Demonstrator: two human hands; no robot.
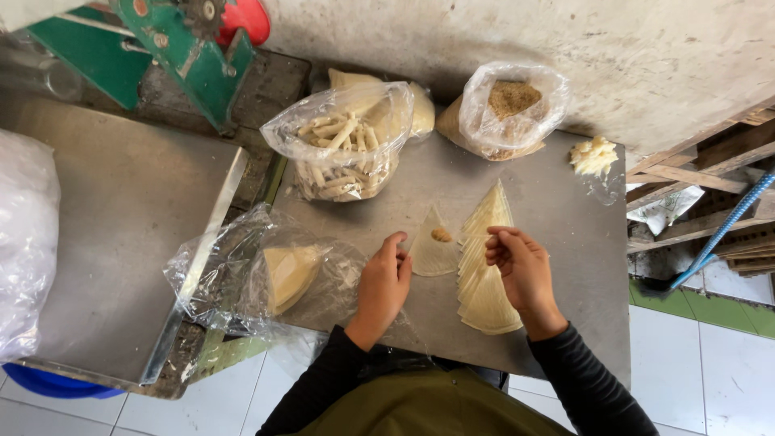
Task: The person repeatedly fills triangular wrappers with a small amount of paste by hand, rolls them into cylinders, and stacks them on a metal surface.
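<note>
I log one triangular pastry wrapper (433, 246) with a filling dab (441, 235) on the steel bench (565, 242), left hand (383, 282) fingers resting loosely spread on its edge, right hand (521, 266) fingers curled over the wrapper stack (483, 278): thin, limp, probably tearable, best lifted by a corner.

Both forearms reach forward from bottom of view, clad in dark long sleeves, bare from wrists on. Left hand (383, 284) lies palm down, back of hand up, fingers extended and held together, fingertips pointing ahead and slightly inward, thumb tucked alongside. Right hand (521, 270) sits just beside it, apart, wrist slightly bent, fingers curled inward toward palm, thumb and forefinger tips pinched close together. Elbows spread wider than hands, forearms converging.
</note>
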